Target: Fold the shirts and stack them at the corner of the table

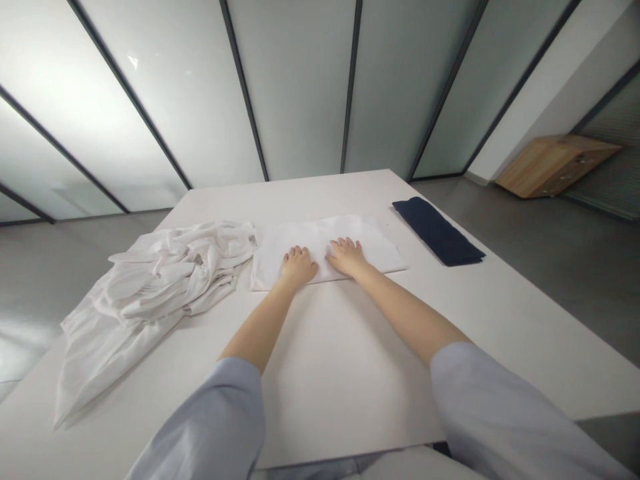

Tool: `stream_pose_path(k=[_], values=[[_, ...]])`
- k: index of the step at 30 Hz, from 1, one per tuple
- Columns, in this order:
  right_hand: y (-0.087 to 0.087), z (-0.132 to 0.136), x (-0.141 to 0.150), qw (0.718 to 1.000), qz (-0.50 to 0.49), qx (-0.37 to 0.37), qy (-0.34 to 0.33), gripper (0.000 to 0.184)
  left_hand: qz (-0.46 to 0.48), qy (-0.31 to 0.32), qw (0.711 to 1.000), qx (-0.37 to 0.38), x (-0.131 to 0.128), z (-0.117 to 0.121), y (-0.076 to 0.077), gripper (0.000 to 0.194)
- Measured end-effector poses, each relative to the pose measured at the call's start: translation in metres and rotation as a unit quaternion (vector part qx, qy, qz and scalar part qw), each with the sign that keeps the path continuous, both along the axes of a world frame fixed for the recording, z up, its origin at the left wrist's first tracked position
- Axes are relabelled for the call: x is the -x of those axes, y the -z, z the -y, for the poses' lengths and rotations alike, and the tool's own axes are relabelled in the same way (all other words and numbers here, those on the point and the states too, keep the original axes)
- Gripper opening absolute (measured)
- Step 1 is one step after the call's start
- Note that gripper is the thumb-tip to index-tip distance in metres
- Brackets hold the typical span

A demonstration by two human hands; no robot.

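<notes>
Left hand (299, 265) and right hand (346, 256) lie palm down, fingers extended, on the folded cloth (320, 233) beneath them. Crumpled cloth (165, 280) lies left of the left hand, navy cloth (437, 231) right of the right hand.

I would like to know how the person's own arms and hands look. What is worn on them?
The left sleeve and right sleeve are loose, pale grey-blue and without visible markings. They end near the elbow, so the left forearm and right forearm are uncovered. The left hand and right hand are bare too.
</notes>
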State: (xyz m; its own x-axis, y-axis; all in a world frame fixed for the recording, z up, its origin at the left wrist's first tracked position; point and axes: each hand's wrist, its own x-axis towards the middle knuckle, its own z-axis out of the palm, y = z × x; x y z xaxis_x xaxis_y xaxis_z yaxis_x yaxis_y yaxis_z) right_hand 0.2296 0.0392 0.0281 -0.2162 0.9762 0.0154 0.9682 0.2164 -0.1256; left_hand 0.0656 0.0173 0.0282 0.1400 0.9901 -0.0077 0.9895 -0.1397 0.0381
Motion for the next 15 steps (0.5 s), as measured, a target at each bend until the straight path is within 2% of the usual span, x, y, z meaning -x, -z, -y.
stream_pose_path(k=[3, 5, 11, 15], values=[[0.009, 0.015, 0.017, 1.0, -0.02, 0.002, -0.007, 0.052, 0.018, -0.011, 0.999, -0.026, -0.013, 0.005, 0.009, 0.061], [0.017, 0.022, 0.011, 1.0, -0.016, 0.016, 0.004, 0.058, 0.018, -0.011, 1.0, -0.016, -0.005, 0.008, 0.015, 0.064], [0.027, 0.02, -0.06, 0.999, 0.01, 0.015, 0.048, 0.067, 0.011, -0.037, 0.999, 0.003, 0.061, 0.014, 0.018, 0.073], [0.028, 0.02, -0.088, 0.999, 0.019, -0.01, 0.05, 0.064, 0.0, -0.061, 0.998, -0.002, 0.081, 0.017, 0.016, 0.073]])
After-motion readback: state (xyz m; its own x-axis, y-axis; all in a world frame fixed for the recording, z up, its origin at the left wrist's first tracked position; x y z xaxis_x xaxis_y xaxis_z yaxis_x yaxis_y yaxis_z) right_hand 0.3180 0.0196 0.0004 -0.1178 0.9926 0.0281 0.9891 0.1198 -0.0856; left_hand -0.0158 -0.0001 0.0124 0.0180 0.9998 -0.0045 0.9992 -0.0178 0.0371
